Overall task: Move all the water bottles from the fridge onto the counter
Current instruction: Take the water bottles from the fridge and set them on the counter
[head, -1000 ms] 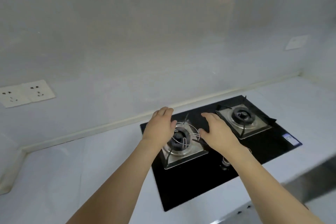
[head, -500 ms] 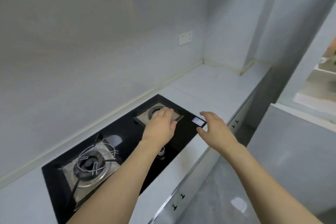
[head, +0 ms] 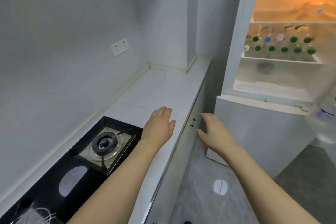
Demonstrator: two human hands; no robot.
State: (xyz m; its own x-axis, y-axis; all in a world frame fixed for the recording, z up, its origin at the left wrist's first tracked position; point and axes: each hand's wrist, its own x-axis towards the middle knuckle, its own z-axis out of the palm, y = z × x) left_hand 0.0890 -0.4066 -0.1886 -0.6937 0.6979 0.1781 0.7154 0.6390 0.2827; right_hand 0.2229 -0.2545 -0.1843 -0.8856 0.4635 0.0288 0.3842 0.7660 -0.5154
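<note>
glossy black glass hob point(head: 54, 183) – smooth white tiled counter point(head: 160, 89) – shiny floor point(head: 209, 196).

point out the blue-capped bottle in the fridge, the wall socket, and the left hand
blue-capped bottle point(head: 267, 39): head view, on its blue cap.
wall socket point(head: 120, 47): head view, middle of the white faceplate.
left hand point(head: 160, 125): head view, back of the hand.

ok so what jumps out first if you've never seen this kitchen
The open fridge at upper right glows warm orange, with rows of green-capped water bottles lined up on its middle shelf. In front, the left hand and right hand reach forward empty, beside a black gas hob at lower left.
</note>
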